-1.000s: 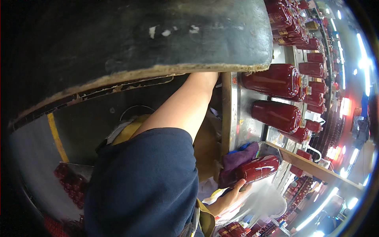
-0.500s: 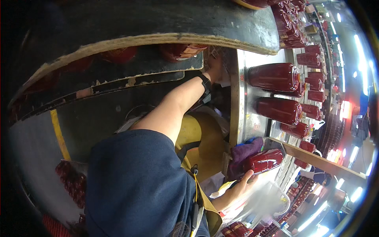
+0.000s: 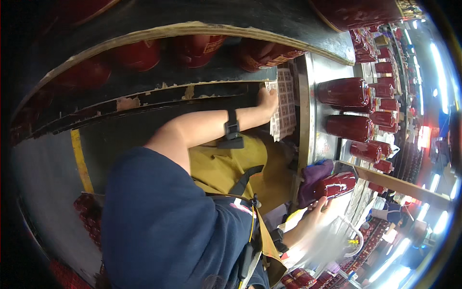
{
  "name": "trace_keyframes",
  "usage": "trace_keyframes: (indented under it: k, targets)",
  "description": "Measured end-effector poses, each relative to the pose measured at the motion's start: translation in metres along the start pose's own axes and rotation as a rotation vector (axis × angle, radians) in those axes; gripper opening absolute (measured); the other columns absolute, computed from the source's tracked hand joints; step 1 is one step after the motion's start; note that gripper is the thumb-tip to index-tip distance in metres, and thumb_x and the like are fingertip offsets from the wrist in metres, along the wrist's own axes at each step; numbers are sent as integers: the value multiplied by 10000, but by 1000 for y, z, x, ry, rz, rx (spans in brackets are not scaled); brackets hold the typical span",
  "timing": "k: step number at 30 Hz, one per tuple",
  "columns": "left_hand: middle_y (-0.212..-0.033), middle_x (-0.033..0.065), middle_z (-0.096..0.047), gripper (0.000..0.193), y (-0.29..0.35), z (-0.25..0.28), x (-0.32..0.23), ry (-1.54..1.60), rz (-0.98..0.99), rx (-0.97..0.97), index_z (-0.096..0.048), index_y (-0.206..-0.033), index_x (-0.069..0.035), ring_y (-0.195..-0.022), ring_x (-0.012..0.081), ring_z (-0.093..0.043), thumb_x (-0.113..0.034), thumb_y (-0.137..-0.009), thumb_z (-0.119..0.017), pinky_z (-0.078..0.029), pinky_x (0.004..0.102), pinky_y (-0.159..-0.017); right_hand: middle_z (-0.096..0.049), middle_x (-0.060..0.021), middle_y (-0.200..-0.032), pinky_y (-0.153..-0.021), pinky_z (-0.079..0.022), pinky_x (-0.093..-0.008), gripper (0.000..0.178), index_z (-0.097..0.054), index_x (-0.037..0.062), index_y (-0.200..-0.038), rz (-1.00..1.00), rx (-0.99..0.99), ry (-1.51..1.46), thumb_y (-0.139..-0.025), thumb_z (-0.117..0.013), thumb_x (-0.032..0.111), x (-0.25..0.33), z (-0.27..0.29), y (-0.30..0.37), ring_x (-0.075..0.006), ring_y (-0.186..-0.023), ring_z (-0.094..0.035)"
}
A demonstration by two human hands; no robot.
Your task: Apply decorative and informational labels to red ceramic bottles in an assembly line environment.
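Note:
My left hand [image 3: 268,103], with a dark band on its wrist, is closed on the edge of several sheets of small printed labels [image 3: 284,108]. The sheets sit beside the dark shelf edge and the wooden edge of the metal bench. My right hand [image 3: 308,220] has its fingers and thumb around the base end of a dark red bottle [image 3: 337,185]. That bottle rests against a crumpled purple cloth [image 3: 314,183]. Part of the right hand's grip is hidden behind the bottle.
Filled red bottles [image 3: 344,92] stand on the metal bench [image 3: 320,149]. Dark shelves [image 3: 168,74] with worn wooden edges carry more bottles close to my left arm. A wooden rail [image 3: 409,183] crosses beyond the held bottle. A clear plastic bag [image 3: 332,241] lies by my right hand.
My left hand has drawn back from the gap under the shelf, and the label sheets now show in it. My right hand stays at the bottle. The whole view has shifted slightly.

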State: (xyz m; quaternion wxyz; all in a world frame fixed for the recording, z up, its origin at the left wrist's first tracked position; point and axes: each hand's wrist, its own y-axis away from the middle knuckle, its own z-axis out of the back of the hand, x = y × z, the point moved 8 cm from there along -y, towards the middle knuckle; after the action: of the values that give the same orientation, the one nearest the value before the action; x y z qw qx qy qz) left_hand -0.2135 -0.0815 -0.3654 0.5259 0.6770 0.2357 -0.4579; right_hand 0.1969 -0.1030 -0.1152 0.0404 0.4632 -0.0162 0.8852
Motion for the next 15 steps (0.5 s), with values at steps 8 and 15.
trace_keyframes:
  k: [8, 15]
  targets:
    - [-1139, 105, -724, 281, 148, 89, -70, 249, -284, 765, -631, -1219, 73, -1031, 146, -668, -141, -1073, -522, -540, 340, -907, -724, -98, -1155, -989, -474, -309, 271, -705, -15, -1205, 386, 94, -17, -1043, -646, 194, 80, -39, 33, -181, -1084, -639]
    - [-1299, 119, -678, 358, 233, 89, -116, 435, -123, 1345, -573, -1376, 31, -1157, 176, -639, -175, -1083, -556, -515, 348, -1013, -723, -68, -1114, -871, -502, -259, 293, -654, -51, -1264, 67, 528, -190, -1026, -646, 120, 60, -101, 47, -118, -975, -648]
